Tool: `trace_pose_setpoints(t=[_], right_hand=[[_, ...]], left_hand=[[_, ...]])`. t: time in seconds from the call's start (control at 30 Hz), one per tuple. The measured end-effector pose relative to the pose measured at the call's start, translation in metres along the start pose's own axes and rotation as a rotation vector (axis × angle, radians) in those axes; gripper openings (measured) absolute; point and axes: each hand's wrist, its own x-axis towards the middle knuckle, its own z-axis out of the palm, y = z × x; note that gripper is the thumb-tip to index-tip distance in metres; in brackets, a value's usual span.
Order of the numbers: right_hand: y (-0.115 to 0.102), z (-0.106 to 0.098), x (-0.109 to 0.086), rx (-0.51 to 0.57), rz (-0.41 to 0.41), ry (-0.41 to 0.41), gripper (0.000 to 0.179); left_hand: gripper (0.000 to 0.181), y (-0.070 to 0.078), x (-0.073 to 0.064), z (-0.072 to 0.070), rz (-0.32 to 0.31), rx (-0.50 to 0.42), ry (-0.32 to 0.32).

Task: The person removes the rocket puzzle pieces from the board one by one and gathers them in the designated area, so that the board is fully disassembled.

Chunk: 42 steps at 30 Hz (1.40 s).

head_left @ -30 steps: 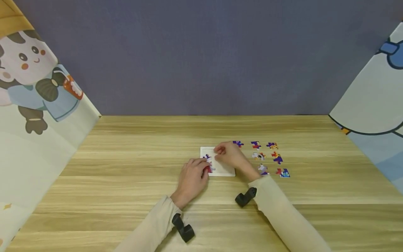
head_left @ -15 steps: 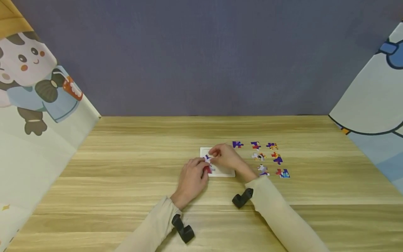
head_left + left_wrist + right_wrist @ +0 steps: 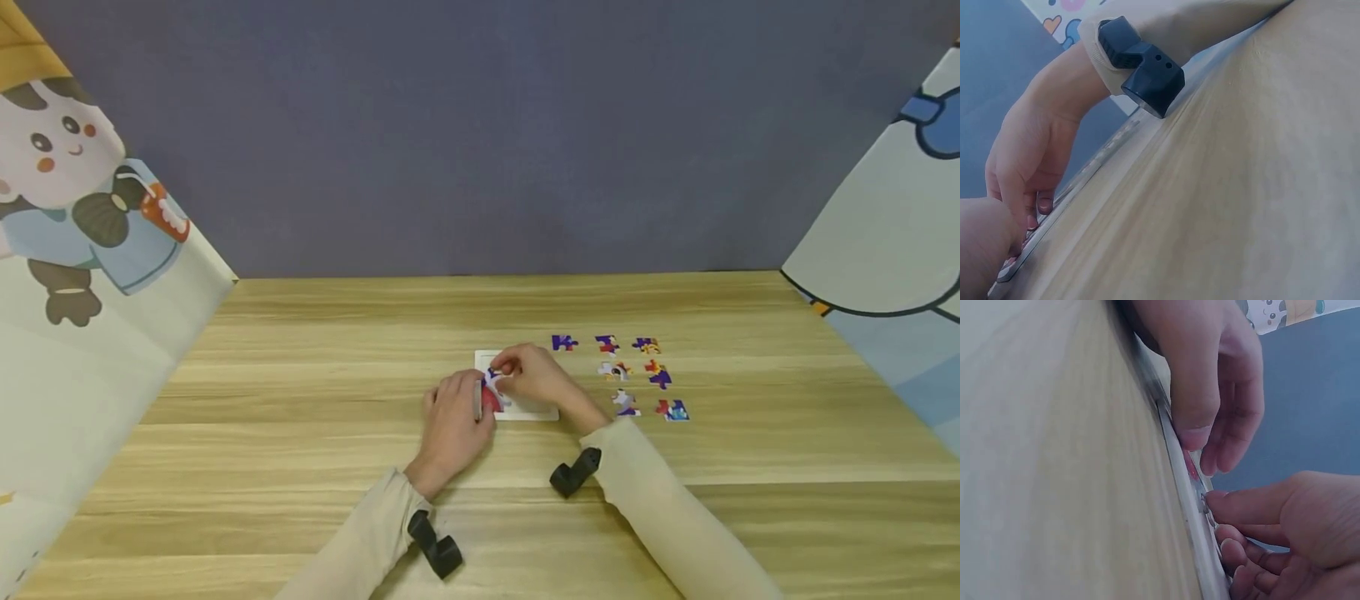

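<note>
A white puzzle tray (image 3: 546,415) lies flat in mid-table, with joined red, white and purple puzzle pieces (image 3: 491,400) along its left side. My left hand (image 3: 450,425) rests at the tray's left edge, thumb pointing down by the red part and fingers loosely bent. From the right, my right hand (image 3: 538,377) reaches over the tray and pinches a small white-and-purple puzzle piece (image 3: 492,377) against the others; its fingertips hide most of it. The right wrist view has the right thumb (image 3: 1219,500) low at the tray, opposite the left hand.
Several loose puzzle pieces lie in rows right of the tray, among them a purple one (image 3: 564,342), a white-and-orange one (image 3: 615,371) and a red-and-blue one (image 3: 673,410). A dark wall (image 3: 480,150) stands behind the wooden table (image 3: 300,358).
My right hand has come left across the tray and down to the joined pieces. The left fingers have drawn back a little, baring the tray's left edge. The loose pieces stay put.
</note>
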Motion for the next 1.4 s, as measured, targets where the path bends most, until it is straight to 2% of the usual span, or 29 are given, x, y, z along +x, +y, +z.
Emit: trace_pose_setpoints(t=[0.2,0.6,0.93,1.13,1.4], right_hand=[[0.0052,0.0024,0.0022,0.020,-0.001,0.008,0.024],[0.0036,0.0026,0.0020,0.075,0.064,0.008,0.026],[0.0034,0.0044,0.0013,0.166,0.046,0.014,0.024],[0.0062,0.0061,0.0016,0.261,0.043,0.029,0.023],[0.0090,0.0062,0.0022,0.353,0.095,0.029,0.023]], left_hand=[[0.036,-0.0012,0.0015,0.0022,-0.035,0.007,0.001],[0.037,-0.0017,0.0028,0.0043,-0.036,0.021,-0.001],[0.044,-0.0025,0.0028,0.0044,-0.029,0.048,-0.019],[0.044,-0.0013,0.0035,0.0023,-0.038,0.060,-0.039],[0.044,-0.0008,0.0037,0.0017,-0.037,0.072,-0.040]])
